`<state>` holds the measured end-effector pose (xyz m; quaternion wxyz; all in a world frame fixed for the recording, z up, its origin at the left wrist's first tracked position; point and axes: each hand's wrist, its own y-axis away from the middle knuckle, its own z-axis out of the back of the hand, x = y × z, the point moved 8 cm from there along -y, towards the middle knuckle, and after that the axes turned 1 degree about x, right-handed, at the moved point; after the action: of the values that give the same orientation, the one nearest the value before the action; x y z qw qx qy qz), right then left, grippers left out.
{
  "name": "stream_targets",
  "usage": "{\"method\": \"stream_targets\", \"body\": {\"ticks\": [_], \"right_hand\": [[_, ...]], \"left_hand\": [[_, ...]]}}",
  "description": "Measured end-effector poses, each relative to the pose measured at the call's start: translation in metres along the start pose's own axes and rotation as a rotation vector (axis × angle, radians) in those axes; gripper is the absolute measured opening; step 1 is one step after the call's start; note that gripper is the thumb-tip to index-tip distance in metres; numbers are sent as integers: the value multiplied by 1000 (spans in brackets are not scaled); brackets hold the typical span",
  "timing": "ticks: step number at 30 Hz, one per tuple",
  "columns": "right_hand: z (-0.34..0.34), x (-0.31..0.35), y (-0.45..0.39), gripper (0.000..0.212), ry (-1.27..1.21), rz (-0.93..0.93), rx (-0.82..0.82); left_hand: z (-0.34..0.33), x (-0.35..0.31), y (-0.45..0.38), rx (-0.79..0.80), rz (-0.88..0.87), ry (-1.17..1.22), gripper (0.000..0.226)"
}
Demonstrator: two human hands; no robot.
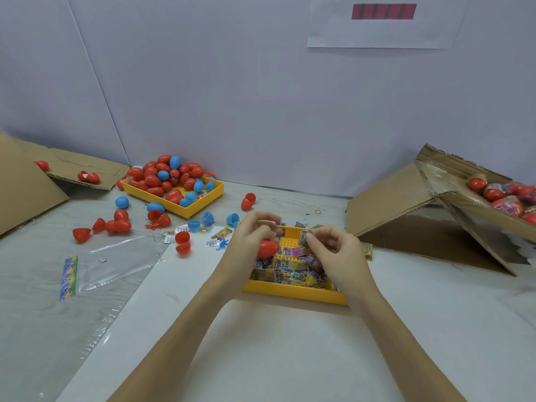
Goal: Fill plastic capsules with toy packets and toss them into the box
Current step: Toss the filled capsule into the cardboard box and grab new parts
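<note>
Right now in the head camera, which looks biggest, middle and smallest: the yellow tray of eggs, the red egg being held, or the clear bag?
1. Yellow tray of eggs and clear bag: look alike, unsure.
2. Red egg: smallest.

No text reads clearly. Toy packets (293, 271) in the yellow tray (293, 293) carry print and barcodes, too blurred. Wall sheet (383, 24) shows only a red bar.
</note>
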<state>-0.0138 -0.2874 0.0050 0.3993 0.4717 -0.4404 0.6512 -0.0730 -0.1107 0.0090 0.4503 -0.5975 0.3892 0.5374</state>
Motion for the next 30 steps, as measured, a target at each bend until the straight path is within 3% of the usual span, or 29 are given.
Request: {"method": "stream_targets", "body": {"ticks": [2,5,8,12,17,21,30], "right_hand": [[-1,-1,0,3,41,-10,1],[-7,1,2,3,39,-15,41],[-8,2,3,17,65,-14,59],[-5,2,4,31,62,-10,15],[-1,3,6,35,24,-19,-49],[0,6,8,37,60,7,-83],[-9,8,8,20,97,51,13]], "left_hand": [[2,4,-3,28,66,155,44],[-3,4,-1,116,46,127,46],[-13,7,2,178,19,87,45],[-16,8,5,118,35,78,31],[-14,13,3,21,107,222,30],[-11,13,3,-11,51,109,24],[-8,14,2,-63,56,92,23]]}}
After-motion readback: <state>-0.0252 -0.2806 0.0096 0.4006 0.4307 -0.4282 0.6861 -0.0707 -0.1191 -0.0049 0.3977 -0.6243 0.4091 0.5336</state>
